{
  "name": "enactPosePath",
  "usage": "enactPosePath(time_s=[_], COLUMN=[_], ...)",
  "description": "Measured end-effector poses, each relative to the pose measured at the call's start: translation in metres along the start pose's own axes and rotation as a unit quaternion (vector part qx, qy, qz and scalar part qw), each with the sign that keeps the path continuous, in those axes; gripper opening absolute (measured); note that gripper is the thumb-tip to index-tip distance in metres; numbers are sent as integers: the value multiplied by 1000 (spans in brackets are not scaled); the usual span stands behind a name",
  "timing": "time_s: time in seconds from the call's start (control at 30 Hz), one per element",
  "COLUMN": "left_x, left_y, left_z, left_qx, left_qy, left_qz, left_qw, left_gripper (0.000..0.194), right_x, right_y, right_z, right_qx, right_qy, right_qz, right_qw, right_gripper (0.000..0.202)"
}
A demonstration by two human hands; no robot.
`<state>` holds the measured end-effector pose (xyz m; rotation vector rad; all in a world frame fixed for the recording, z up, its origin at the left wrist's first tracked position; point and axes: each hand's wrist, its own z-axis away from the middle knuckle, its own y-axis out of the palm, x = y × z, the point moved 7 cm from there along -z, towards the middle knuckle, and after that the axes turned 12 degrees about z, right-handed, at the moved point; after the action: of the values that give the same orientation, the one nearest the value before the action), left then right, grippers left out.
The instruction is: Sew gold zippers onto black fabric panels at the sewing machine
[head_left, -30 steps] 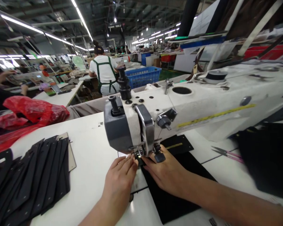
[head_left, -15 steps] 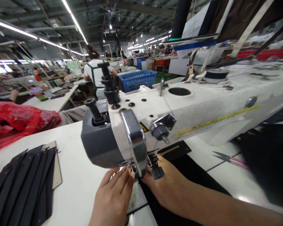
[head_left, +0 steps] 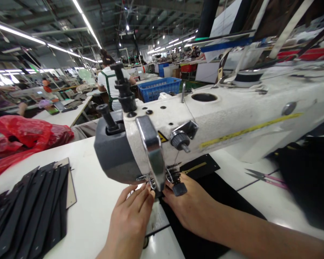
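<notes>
A white sewing machine (head_left: 221, 122) with a dark end cover fills the middle of the view. My left hand (head_left: 131, 217) is just left of its needle area, fingers bent and close together, their tips at the edge of black fabric under the machine head. To the right of the needle, my right hand (head_left: 189, 201) is closed on the black fabric (head_left: 232, 201), its fingertips partly hidden by the tension spring and the chrome lever. The fabric runs under my right forearm. A black strip with a gold zipper (head_left: 196, 167) lies behind that hand. The needle itself is hidden.
Stacked black pieces (head_left: 35, 212) lie on the table at left, near a red plastic bag (head_left: 29, 135). Scissors (head_left: 267, 178) and more dark fabric (head_left: 310, 180) lie at right. Beyond the machine are a blue crate (head_left: 158, 89) and a person in a white shirt (head_left: 109, 81).
The view has shifted slightly, so the machine sits a little higher and the stacked pieces farther right. Both hands stay beside the needle area, with little visible movement of the fabric.
</notes>
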<state>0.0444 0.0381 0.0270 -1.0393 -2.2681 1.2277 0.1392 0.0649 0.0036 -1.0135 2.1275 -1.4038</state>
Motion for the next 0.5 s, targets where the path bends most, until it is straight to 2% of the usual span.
enactPosePath(time_s=[0.2, 0.5], left_x=[0, 2], left_y=[-4, 3], left_z=[-4, 0], left_qx=[-21, 6], left_qy=[18, -9], left_qz=[3, 9], left_qw=[1000, 1000], left_gripper=[36, 30], right_x=[3, 3], right_y=[-1, 6], right_z=[-1, 0], right_qx=[-4, 11], right_qy=[-2, 0], right_qz=[34, 56], right_qw=[999, 998], right_gripper=[30, 35])
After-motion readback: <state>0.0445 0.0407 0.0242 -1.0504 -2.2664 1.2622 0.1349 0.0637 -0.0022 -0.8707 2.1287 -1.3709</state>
